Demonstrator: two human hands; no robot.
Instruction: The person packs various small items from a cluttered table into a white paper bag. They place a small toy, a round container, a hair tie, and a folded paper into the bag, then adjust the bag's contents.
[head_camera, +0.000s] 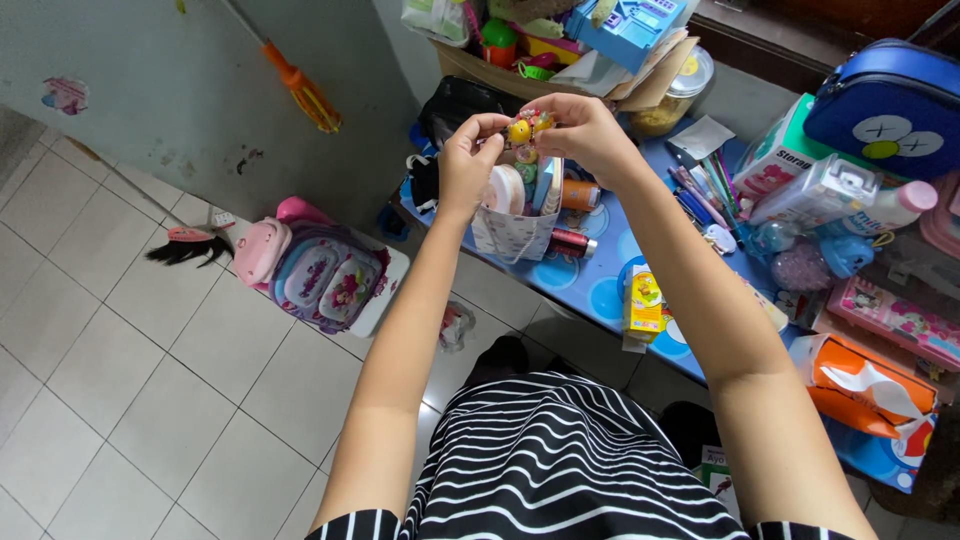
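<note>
Hands raised together, left hand (468, 160) and right hand (583, 130) each pinch-grip the yellow toy (520, 130).

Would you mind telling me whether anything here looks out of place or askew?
Yes: a small yellow carton sits at the blue table's front edge, partly overhanging. A pink backpack lies tipped on the tiled floor, beside a dark brush head.

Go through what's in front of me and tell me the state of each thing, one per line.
Left hand: pinching the small yellow toy.
Right hand: gripping the same toy from the other side.
Small yellow toy: held up between both hands.
White gift bag: open, stuffed with items.
Orange tissue pack: torn open, tissue showing.
Pink backpack: lying on the floor.
</note>
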